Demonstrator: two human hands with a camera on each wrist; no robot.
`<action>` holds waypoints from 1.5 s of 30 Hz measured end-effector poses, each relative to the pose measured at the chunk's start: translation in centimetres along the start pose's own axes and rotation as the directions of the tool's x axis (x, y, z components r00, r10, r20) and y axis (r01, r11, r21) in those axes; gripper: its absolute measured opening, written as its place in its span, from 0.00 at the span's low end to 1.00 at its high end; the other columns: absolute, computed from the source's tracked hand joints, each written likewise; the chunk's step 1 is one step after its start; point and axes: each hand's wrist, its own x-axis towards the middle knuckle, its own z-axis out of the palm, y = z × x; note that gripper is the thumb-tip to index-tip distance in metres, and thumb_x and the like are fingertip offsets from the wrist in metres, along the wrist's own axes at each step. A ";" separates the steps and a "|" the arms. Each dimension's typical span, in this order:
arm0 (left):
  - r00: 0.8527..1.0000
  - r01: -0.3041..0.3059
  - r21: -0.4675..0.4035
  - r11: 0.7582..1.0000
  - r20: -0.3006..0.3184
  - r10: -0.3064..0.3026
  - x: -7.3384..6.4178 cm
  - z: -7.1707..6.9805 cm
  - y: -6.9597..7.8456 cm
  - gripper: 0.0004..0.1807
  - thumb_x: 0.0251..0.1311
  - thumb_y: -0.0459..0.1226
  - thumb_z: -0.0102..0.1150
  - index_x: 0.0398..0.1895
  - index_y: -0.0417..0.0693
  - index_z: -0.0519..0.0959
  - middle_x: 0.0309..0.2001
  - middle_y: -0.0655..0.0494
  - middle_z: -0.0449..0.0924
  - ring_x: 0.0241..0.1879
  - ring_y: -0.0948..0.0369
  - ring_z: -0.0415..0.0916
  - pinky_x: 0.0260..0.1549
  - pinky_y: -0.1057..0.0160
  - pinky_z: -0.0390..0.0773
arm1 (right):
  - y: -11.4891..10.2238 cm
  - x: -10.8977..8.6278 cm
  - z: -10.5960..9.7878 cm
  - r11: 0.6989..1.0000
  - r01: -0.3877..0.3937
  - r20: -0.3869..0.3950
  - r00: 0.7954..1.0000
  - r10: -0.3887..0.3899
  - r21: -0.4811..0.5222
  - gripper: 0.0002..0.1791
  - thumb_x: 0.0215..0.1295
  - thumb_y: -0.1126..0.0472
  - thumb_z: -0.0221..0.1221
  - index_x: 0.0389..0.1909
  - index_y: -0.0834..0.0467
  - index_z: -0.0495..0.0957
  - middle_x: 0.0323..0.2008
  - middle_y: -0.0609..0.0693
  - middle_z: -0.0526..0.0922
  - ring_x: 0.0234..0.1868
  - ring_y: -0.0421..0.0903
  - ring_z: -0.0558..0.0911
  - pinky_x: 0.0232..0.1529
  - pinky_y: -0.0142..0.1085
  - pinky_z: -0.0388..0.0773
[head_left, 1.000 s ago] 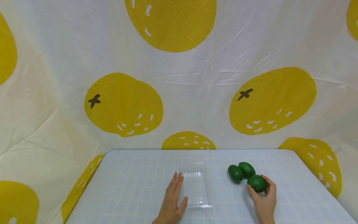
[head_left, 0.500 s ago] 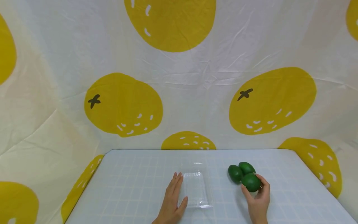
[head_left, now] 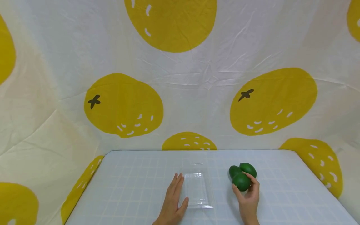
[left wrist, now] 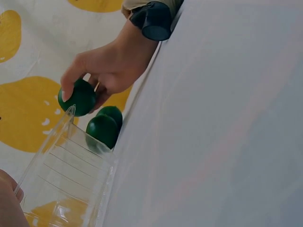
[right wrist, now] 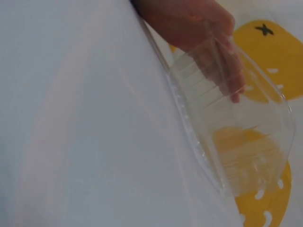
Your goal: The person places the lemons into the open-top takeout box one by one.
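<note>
My right hand (head_left: 248, 200) grips a dark green lime (head_left: 241, 182) between thumb and fingers. The left wrist view shows this lime (left wrist: 79, 98) raised higher than two other limes, which lie together on the table. One of them (head_left: 248, 170) is behind the gripping fingers, and the other lime (head_left: 234, 170) is partly hidden by the held one. To the left stands a clear plastic container (head_left: 207, 190) with nothing in it. My left hand (head_left: 172, 200) rests along its left side, fingers straight and thumb spread at the near corner.
A pale blue checked cloth covers the table (head_left: 135, 187). Behind and at both sides hangs a white curtain (head_left: 197, 103) printed with large yellow fruit. The container lies between my two hands.
My right hand has carried the lime leftward, from the right of the other two to in front of them, nearer the container. My left hand and the container have stayed still.
</note>
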 end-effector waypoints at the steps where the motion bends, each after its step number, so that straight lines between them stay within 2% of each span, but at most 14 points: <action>1: 1.000 -0.001 -0.001 1.000 -0.002 0.001 0.0 0.0 0.0 0.39 0.57 0.38 0.58 0.73 0.34 0.61 0.72 0.40 0.60 0.72 0.40 0.54 0.73 0.59 0.48 | 0.1 0.0 0.1 1.000 0.005 0.010 1.000 -0.006 0.022 0.39 0.48 0.87 0.61 0.65 0.73 0.61 0.61 0.60 0.70 0.56 0.47 0.69 0.54 0.27 0.66; 5: 1.000 -0.012 0.001 1.000 -0.010 0.012 0.1 0.1 -0.1 0.38 0.58 0.38 0.58 0.71 0.32 0.62 0.72 0.40 0.61 0.72 0.40 0.55 0.72 0.59 0.47 | 0.3 -0.1 0.8 0.992 0.024 0.044 0.999 -0.030 0.121 0.39 0.46 0.88 0.60 0.64 0.75 0.61 0.61 0.66 0.69 0.56 0.48 0.71 0.54 0.29 0.69; 10: 1.000 -0.004 0.006 1.000 0.003 0.004 0.1 0.1 -0.1 0.39 0.58 0.38 0.58 0.72 0.33 0.60 0.72 0.38 0.61 0.72 0.40 0.54 0.73 0.63 0.43 | 0.3 -0.3 1.7 0.982 0.074 0.059 0.995 -0.085 0.177 0.39 0.45 0.89 0.59 0.63 0.77 0.61 0.60 0.72 0.67 0.56 0.50 0.72 0.54 0.31 0.70; 14: 1.000 0.002 0.012 1.000 0.008 -0.002 0.0 0.1 -0.1 0.39 0.57 0.37 0.59 0.72 0.33 0.60 0.72 0.39 0.60 0.72 0.40 0.54 0.73 0.61 0.45 | 0.3 -0.2 2.6 0.970 0.118 0.074 0.988 -0.136 0.212 0.39 0.45 0.89 0.59 0.63 0.78 0.60 0.59 0.75 0.66 0.56 0.50 0.72 0.54 0.31 0.71; 16: 1.000 0.003 0.013 1.000 0.009 -0.003 0.0 0.1 -0.1 0.40 0.57 0.37 0.59 0.73 0.34 0.60 0.73 0.41 0.59 0.72 0.41 0.54 0.72 0.61 0.46 | 0.2 -0.2 3.1 0.966 0.115 0.084 0.987 -0.138 0.232 0.39 0.45 0.89 0.59 0.63 0.78 0.61 0.59 0.75 0.65 0.57 0.50 0.72 0.55 0.30 0.71; 21: 1.000 0.003 0.008 1.000 0.012 -0.003 0.0 0.1 0.0 0.39 0.58 0.38 0.58 0.73 0.35 0.60 0.74 0.43 0.58 0.72 0.41 0.54 0.72 0.60 0.47 | -0.6 -0.2 4.3 0.974 0.015 0.125 0.991 -0.044 0.226 0.38 0.47 0.88 0.61 0.62 0.76 0.62 0.59 0.70 0.68 0.58 0.47 0.73 0.56 0.29 0.71; 27: 1.000 -0.016 0.007 1.000 0.011 0.016 0.1 0.1 0.1 0.39 0.57 0.37 0.58 0.72 0.33 0.61 0.72 0.39 0.60 0.72 0.40 0.55 0.73 0.64 0.42 | -2.4 0.3 5.7 0.979 -0.044 0.177 0.984 0.008 0.200 0.36 0.49 0.85 0.62 0.62 0.74 0.62 0.59 0.67 0.69 0.59 0.46 0.72 0.59 0.28 0.69; 31: 1.000 -0.009 0.015 1.000 0.024 0.008 0.1 -0.1 0.0 0.39 0.57 0.37 0.58 0.72 0.32 0.61 0.74 0.41 0.59 0.72 0.41 0.55 0.73 0.66 0.41 | -3.6 0.7 7.1 0.974 -0.123 0.198 0.976 0.085 0.188 0.35 0.51 0.83 0.63 0.62 0.72 0.64 0.59 0.63 0.69 0.58 0.47 0.72 0.57 0.26 0.70; 35: 0.998 0.023 0.029 0.999 0.052 -0.025 0.1 -0.4 0.1 0.40 0.58 0.38 0.59 0.74 0.36 0.60 0.75 0.45 0.57 0.73 0.44 0.55 0.72 0.56 0.52 | -4.5 0.7 8.5 0.974 -0.198 0.229 0.959 0.170 0.107 0.36 0.51 0.79 0.67 0.62 0.67 0.66 0.61 0.59 0.71 0.56 0.46 0.73 0.55 0.26 0.71; 39: 0.994 0.058 0.012 0.998 0.088 -0.059 0.0 -0.5 0.2 0.40 0.60 0.39 0.59 0.76 0.40 0.58 0.76 0.46 0.55 0.74 0.46 0.53 0.68 0.47 0.61 | -4.9 0.7 10.0 0.969 -0.247 0.254 0.937 0.241 -0.007 0.37 0.52 0.73 0.70 0.64 0.63 0.67 0.60 0.56 0.72 0.54 0.46 0.73 0.53 0.31 0.71; 43: 0.992 0.074 -0.014 0.997 0.107 -0.073 0.0 -0.5 0.2 0.42 0.61 0.38 0.59 0.77 0.43 0.55 0.77 0.47 0.53 0.75 0.47 0.51 0.71 0.54 0.54 | -5.0 0.5 11.4 0.952 -0.300 0.272 0.912 0.306 -0.063 0.37 0.54 0.68 0.71 0.64 0.60 0.67 0.61 0.55 0.70 0.53 0.50 0.72 0.52 0.39 0.73; 45: 0.993 0.063 -0.010 0.998 0.096 -0.062 0.0 -0.4 0.2 0.42 0.60 0.37 0.59 0.77 0.43 0.55 0.77 0.47 0.53 0.74 0.46 0.52 0.71 0.54 0.55 | -4.9 0.4 12.1 0.941 -0.326 0.285 0.897 0.337 -0.087 0.37 0.54 0.67 0.71 0.65 0.58 0.66 0.62 0.56 0.68 0.53 0.52 0.72 0.50 0.40 0.75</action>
